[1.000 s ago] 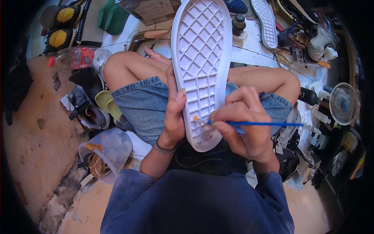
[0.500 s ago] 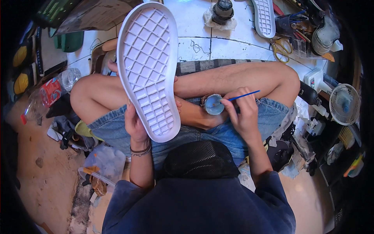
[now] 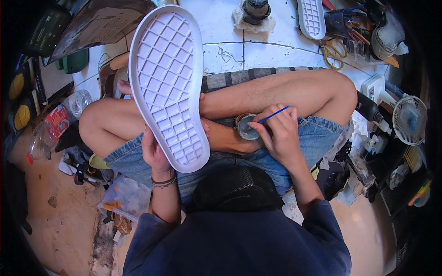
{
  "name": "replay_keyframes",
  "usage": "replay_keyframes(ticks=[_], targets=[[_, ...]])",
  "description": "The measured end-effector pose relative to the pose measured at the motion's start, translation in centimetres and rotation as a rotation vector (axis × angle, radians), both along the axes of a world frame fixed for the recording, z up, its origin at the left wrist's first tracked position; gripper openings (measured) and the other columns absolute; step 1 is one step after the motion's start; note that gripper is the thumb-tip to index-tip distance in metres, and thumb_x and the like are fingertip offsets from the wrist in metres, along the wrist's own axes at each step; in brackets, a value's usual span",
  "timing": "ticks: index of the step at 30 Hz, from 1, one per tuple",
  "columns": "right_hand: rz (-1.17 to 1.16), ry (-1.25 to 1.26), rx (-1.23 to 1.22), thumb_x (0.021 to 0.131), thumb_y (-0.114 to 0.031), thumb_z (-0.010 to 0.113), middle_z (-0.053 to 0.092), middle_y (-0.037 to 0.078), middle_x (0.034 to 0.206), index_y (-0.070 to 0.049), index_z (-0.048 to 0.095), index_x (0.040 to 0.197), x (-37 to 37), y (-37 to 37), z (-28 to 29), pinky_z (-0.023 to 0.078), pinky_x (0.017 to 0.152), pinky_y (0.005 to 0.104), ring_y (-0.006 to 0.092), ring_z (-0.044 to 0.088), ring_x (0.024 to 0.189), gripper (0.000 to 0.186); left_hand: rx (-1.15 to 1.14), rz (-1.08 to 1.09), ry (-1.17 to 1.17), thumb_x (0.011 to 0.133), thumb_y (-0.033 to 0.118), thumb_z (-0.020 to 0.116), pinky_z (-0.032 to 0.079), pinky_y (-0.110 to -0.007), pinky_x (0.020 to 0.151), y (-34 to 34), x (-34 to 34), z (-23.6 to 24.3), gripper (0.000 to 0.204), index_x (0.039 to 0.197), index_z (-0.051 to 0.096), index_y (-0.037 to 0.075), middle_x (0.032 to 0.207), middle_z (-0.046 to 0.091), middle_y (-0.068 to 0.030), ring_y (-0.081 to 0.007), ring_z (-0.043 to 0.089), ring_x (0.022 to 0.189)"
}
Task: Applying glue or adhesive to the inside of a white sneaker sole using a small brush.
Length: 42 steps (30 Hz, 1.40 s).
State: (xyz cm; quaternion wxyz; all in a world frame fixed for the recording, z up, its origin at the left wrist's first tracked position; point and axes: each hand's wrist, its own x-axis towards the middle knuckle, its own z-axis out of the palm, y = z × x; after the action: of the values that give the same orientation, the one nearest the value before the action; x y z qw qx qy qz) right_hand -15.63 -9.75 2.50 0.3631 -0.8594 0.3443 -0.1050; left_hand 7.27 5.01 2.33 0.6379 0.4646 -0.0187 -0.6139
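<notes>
My left hand grips a white shoe sole near its heel, holding it up over my crossed legs. The sole's face toward me has a raised rim and a grid of ribs; some of my fingers are hidden behind it. In my right hand a thin blue-handled brush is pinched between the fingers. Its lower end is hidden at the mouth of a small round pot with bluish-grey insides, which rests by my lower leg.
Ahead on white tiles are a dark jar on crumpled paper, another white sole and yellow-handled scissors. A small fan stands at right. A plastic bottle and a clear tub lie at left.
My right hand has shifted slightly left, bringing the brush lower over the pot. In the picture, the sole and much of the surroundings sit a little further left.
</notes>
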Motion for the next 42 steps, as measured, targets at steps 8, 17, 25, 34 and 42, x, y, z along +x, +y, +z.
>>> replay_keyframes(ticks=[8, 17, 25, 34, 42], targets=[[-0.188, -0.088, 0.011, 0.084, -0.009, 0.075, 0.062, 0.008, 0.076, -0.002, 0.065, 0.083, -0.5, 0.6, 0.5, 0.042, 0.069, 0.0350, 0.0244, 0.057, 0.068, 0.012, 0.024, 0.060, -0.028, 0.099, 0.055, 0.018, 0.055, -0.048, 0.080, 0.9, 0.2, -0.3, 0.083, 0.153, 0.014, -0.009, 0.150, 0.025, -0.0418, -0.0406, 0.062, 0.098], [-0.604, -0.628, 0.389, 0.094, -0.017, 0.070, 0.064, 0.004, 0.073, -0.001, 0.065, 0.093, -1.5, 0.8, 7.8, 0.044, 0.058, 0.0275, 0.0158, 0.057, 0.062, 0.016, -0.056, 0.050, 0.032, 0.103, 0.050, 0.017, 0.056, -0.050, 0.087, 1.6, -2.0, 4.0, 0.077, 0.149, 0.024, -0.011, 0.140, 0.041, -0.0400, -0.0420, 0.064, 0.102], [0.192, -0.767, 0.016, 0.081, -0.020, 0.081, 0.071, 0.003, 0.086, -0.007, 0.065, 0.097, 2.3, 5.5, 12.7, 0.041, 0.070, 0.0333, 0.0200, 0.054, 0.072, 0.026, -0.439, 0.211, 0.316, 0.109, 0.026, 0.033, 0.051, -0.041, 0.102, 1.9, -4.1, 8.9, 0.050, 0.141, 0.040, -0.011, 0.133, 0.057, -0.0214, -0.0297, 0.062, 0.116], [0.239, -0.646, -0.225, 0.080, -0.023, 0.079, 0.072, 0.001, 0.086, -0.010, 0.065, 0.097, 1.2, 6.7, 15.4, 0.039, 0.071, 0.0363, 0.0220, 0.051, 0.073, 0.025, -0.717, 0.250, 0.165, 0.100, -0.002, 0.052, 0.049, -0.035, 0.102, 1.9, -5.6, 11.1, 0.039, 0.137, 0.048, -0.010, 0.135, 0.057, -0.0182, -0.0231, 0.059, 0.118], [0.307, -0.544, -0.263, 0.079, -0.027, 0.076, 0.072, 0.001, 0.083, -0.011, 0.065, 0.094, 1.5, 6.5, 17.0, 0.039, 0.075, 0.0408, 0.0224, 0.051, 0.076, 0.024, -0.750, 0.201, 0.233, 0.100, -0.002, 0.052, 0.050, -0.035, 0.101, 1.6, -5.0, 12.4, 0.038, 0.137, 0.048, -0.011, 0.133, 0.058, -0.0181, -0.0228, 0.060, 0.117]])
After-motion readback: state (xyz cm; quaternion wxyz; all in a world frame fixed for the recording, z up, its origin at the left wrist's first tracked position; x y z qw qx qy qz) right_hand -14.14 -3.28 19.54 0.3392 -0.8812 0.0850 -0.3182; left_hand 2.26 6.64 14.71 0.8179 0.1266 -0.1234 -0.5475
